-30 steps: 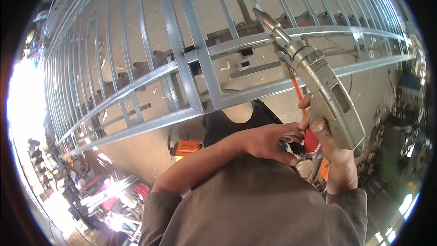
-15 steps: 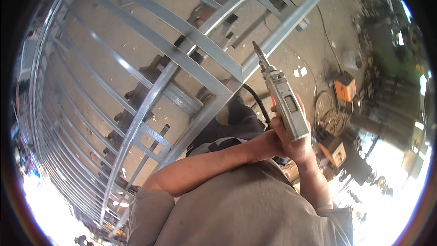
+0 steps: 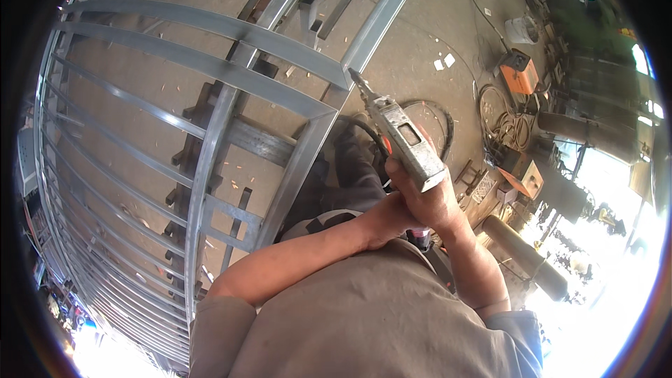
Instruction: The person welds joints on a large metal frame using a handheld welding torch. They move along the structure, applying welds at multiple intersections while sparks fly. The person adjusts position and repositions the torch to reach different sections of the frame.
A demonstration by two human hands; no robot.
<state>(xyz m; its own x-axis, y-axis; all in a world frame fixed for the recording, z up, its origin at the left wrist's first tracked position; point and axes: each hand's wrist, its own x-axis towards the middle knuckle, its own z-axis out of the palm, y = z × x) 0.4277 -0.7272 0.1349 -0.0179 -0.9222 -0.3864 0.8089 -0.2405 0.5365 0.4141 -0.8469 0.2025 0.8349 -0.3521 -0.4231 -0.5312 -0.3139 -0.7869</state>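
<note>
My right hand (image 3: 432, 201) is closed around a grey metal handheld welding gun (image 3: 423, 168). The gun has a rectangular recess on top, a tapering nozzle and a bit of red by the fingers. Its tip overlaps the joint where a flat crossbar (image 3: 294, 43) meets the long side rail (image 3: 385, 10) of a galvanized steel frame; whether it touches, I cannot tell. Crossing my body, my left hand (image 3: 393, 218) lies against the underside of my right hand and wrist, its fingers hidden. A black hose (image 3: 360, 124) runs near the gun.
The barred frame fills the left side, resting over dark supports (image 3: 183, 157). An orange machine box (image 3: 518, 73), a white bucket (image 3: 521, 30), a coiled cable (image 3: 500, 122) and a second orange box (image 3: 523, 176) stand to the right. Paper scraps (image 3: 444, 62) litter the floor.
The view has shifted, so the frame and floor items appear displaced. My hands have brought the welding gun leftward, its tip now at the crossbar's joint with the rail. The right-hand grip looks unchanged.
</note>
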